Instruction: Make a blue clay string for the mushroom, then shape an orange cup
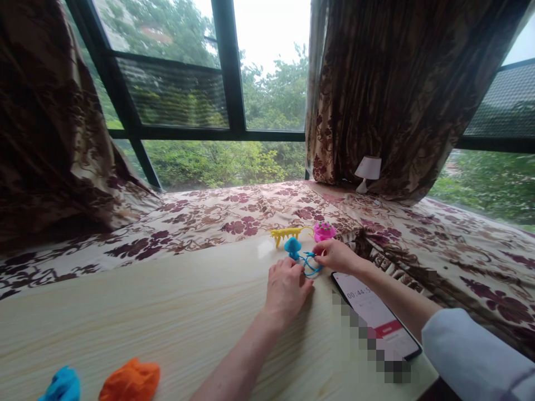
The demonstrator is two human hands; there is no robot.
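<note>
A small blue clay figure [292, 245] with a mushroom-like cap stands near the far edge of the table. Thin blue clay strands [311, 273] curl on the table to its right. My left hand [288, 287] rests at the foot of this figure, fingers bent together; whatever their tips hold is hidden. On the other side, my right hand [337, 256] pinches the upper end of the blue strands. Behind them are a yellow clay figure [286, 232] with several legs and a pink clay piece [324, 231] with green dots on its cap.
A phone [388, 317] showing a timer lies under my right forearm, partly blurred out. Orange clay [131, 380] and blue clay [62, 384] lie at the near left of the pale table [167, 312]. Beyond are flowered cloth [242, 214], a small lamp [368, 170], curtains and windows.
</note>
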